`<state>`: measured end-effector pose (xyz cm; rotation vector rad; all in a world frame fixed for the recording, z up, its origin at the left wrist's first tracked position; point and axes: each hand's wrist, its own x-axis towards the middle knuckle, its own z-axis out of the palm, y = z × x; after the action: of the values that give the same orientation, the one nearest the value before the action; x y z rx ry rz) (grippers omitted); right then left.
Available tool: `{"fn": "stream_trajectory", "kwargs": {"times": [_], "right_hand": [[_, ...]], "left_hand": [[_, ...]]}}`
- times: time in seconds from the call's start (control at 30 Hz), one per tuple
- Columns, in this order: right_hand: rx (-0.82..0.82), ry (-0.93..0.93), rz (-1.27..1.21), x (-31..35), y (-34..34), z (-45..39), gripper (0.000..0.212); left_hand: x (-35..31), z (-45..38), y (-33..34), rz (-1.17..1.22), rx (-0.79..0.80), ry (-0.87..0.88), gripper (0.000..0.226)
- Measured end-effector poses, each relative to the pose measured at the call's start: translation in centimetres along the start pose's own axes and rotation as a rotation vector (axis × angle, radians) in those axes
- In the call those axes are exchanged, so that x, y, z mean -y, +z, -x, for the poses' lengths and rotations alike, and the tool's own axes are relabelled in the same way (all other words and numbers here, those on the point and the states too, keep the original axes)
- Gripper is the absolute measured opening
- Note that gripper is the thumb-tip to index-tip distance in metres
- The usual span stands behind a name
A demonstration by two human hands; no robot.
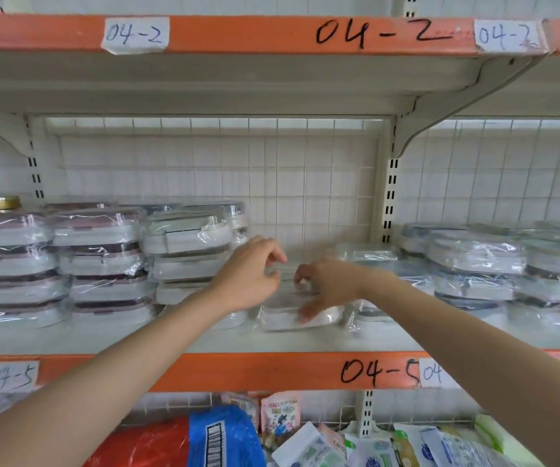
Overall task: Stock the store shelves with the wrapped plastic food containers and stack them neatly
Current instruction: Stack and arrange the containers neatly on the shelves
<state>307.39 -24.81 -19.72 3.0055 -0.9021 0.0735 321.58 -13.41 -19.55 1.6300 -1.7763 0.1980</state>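
Two hands are meeting over one wrapped container [300,315] lying long-side-on at the shelf [305,342] front; my right hand [329,286] is nearer, fingers curling onto it; my left hand [255,274] is seemingly pinching the wrap above.

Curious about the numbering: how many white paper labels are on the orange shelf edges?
4: upper-left label, upper-right label, lower-left label, lower-right label, partly behind an arm.

- Bright, even light with soft shadows.
- Glare streaks the plastic wrap [184,230].
- Both hands are motion-blurred.
- Wide-angle bending curves the shelf edges [238,33].
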Motion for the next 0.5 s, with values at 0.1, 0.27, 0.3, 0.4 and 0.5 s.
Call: {"fn": "stream_trajectory", "kwargs": {"times": [0.1, 0.27, 0.3, 0.4, 0.5], "right_hand": [[-0.051, -0.005, -0.068, -0.8, -2.2, 1.7, 0.065], [-0.099, 0.157, -0.189, -5.0, -6.8, 6.0, 0.059], [-0.058, 0.193, -0.18, -6.0, -7.1, 6.8, 0.062], [0.201, 0.246, -0.208, -8.2, -6.6, 8.7, 0.077], [0.246, 0.265, -0.226, -10.0, -4.5, 9.3, 0.093]], "left_hand": [[0.2, 0.3, 1.7, -0.095, 0.138, 0.028, 0.019], [0.1, -0.1, 3.1, -0.186, 0.364, 0.02, 0.058], [0.1, -0.2, 3.3, -0.205, 0.399, 0.019, 0.064], [0.2, -0.3, 3.8, -0.255, 0.47, 0.004, 0.064], [0.3, -0.6, 3.9, -0.244, 0.481, 0.0, 0.056]]}}
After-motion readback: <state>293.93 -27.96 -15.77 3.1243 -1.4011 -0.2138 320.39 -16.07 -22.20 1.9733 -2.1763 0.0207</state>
